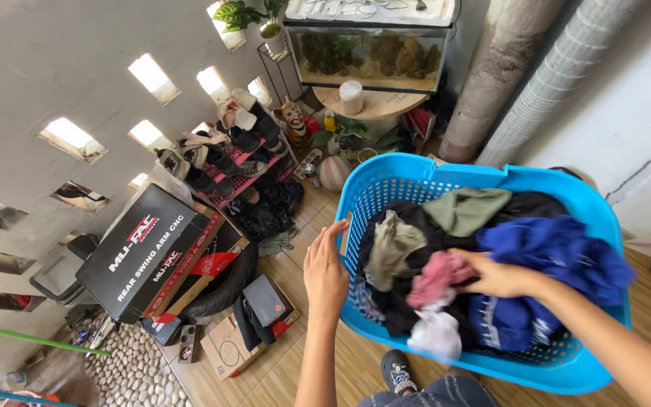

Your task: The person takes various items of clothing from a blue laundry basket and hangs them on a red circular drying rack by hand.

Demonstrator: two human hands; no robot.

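A perforated blue plastic laundry basket (386,188) is being steadied at its nine o'clock rim by the flat, open left hand (325,275); crumpled pink cloth (435,277) is being pressed under the right hand (500,277), fingers spread loosely.

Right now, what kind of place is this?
Likely a home entryway or utility corner. A pink shoe rack full of shoes lines the wall, an aquarium stands at the back, and both hands, left and right, are at a blue laundry basket heaped with clothes.
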